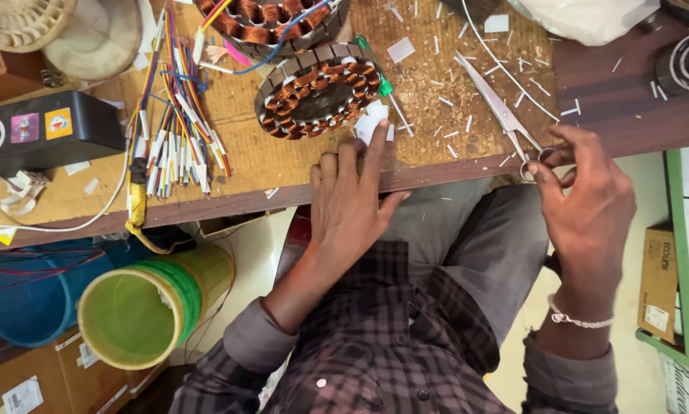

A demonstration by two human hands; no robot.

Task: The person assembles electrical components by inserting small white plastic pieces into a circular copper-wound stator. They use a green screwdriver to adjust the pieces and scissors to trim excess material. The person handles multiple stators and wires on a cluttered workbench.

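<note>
My right hand grips the ring handles of a pair of scissors that lie on the wooden workbench, blades pointing away from me. My left hand rests flat at the bench's front edge, its fingertips on white paper pieces. Just beyond those fingers sits a round motor stator with copper windings. A second wound stator lies behind it. A green-handled screwdriver lies beside the near stator.
A bundle of coloured wires lies left of the stators, next to a black box. Paper scraps litter the bench. Below the bench stand a green cylinder and a blue bucket. A cardboard box is at right.
</note>
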